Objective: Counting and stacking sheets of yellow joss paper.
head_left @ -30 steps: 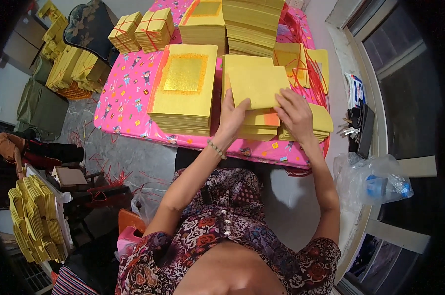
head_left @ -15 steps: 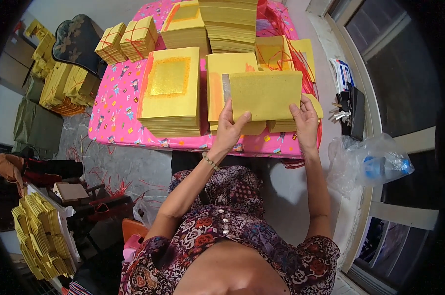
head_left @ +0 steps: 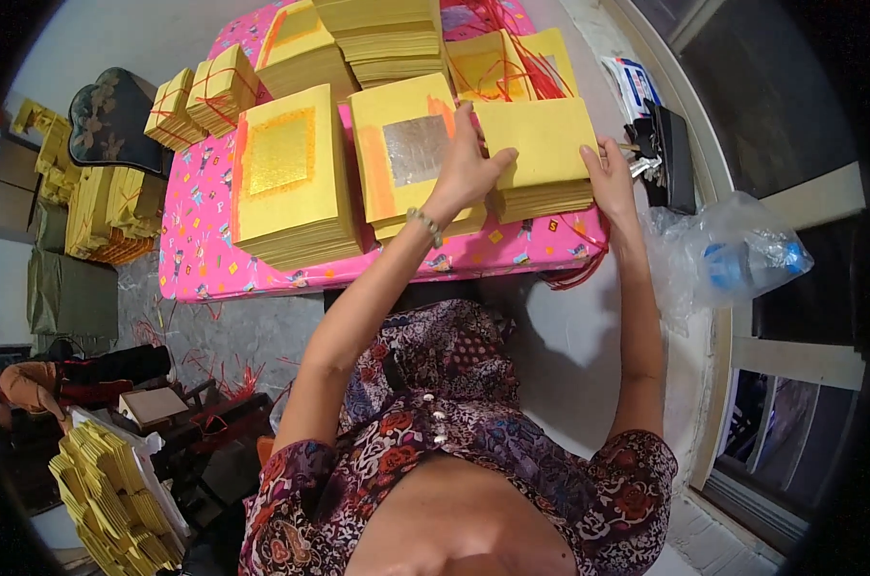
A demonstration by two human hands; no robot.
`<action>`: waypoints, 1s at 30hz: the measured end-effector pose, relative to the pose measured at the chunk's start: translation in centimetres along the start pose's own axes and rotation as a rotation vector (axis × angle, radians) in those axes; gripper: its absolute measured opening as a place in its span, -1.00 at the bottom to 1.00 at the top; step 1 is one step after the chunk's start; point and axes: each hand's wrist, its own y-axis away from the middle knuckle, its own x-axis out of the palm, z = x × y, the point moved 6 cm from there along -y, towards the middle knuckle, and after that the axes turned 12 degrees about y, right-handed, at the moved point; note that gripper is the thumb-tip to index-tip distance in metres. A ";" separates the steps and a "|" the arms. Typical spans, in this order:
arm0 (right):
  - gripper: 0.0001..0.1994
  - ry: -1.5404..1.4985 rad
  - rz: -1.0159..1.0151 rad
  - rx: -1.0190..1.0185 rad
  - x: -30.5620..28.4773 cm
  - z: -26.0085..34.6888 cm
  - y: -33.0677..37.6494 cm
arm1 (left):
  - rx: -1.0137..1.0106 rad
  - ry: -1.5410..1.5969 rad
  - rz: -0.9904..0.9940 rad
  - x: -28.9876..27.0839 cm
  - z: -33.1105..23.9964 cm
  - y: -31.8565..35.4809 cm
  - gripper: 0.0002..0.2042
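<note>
A stack of plain yellow paper sheets (head_left: 541, 154) lies at the right end of a pink patterned table (head_left: 205, 259). My left hand (head_left: 469, 168) rests flat on the stack's left edge. My right hand (head_left: 610, 178) presses on its right edge, fingers spread. Just left of it sits a yellow stack with a silver foil square (head_left: 411, 149), partly under my left hand. Further left stands a thicker yellow stack with a gold foil square (head_left: 283, 163).
More yellow paper piles (head_left: 382, 34) and bundles tied with red string (head_left: 209, 91) fill the table's far side. A clear plastic bag with a bottle (head_left: 737, 259) and a black wallet with keys (head_left: 670, 154) lie on the right ledge. Folded yellow paper (head_left: 118, 480) is heaped on the floor at left.
Both hands have shifted a bundle of plain yellow sheets to the right and set it down on the right stack, uncovering the silver-foil stack.
</note>
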 end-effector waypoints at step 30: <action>-0.56 0.896 -0.032 -0.147 0.6 2.1 1.5 | -0.182 -0.840 0.146 3.0 5.4 -2.3 -0.27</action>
